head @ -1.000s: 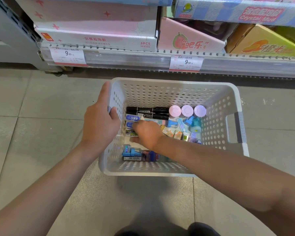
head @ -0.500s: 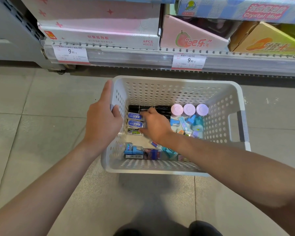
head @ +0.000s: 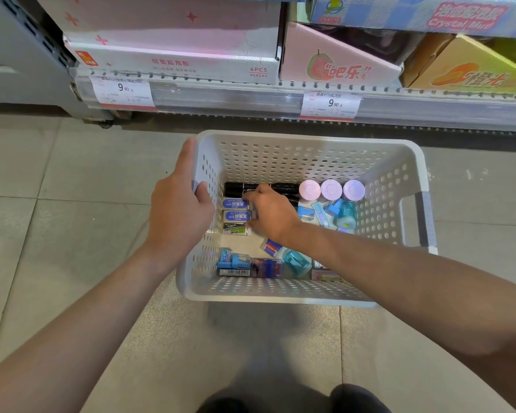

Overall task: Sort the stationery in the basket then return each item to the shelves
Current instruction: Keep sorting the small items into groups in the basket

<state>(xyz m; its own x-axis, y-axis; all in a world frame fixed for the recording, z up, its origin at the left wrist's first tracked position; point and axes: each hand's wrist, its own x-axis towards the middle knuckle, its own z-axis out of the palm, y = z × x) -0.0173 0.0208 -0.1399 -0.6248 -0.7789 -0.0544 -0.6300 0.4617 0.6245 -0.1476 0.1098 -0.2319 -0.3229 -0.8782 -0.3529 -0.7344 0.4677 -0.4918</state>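
Both forearms bare to the frame edge; no sleeves, watch, rings or gloves visible. Left hand (head: 178, 217) and right hand (head: 273, 214) bare. At 6 o'clock, two dark rounded shoe toes (head: 359, 397) show at the bottom edge; material and markings cannot be told.

A shop aisle, seen at floor level.
A bottom shelf (head: 280, 96) carries price tags (head: 121, 91) reading 9.90 in a clear rail, with printed display boxes (head: 173, 55) of goods stacked above, and a basket (head: 280, 293) sits on the tiled floor (head: 57, 180).
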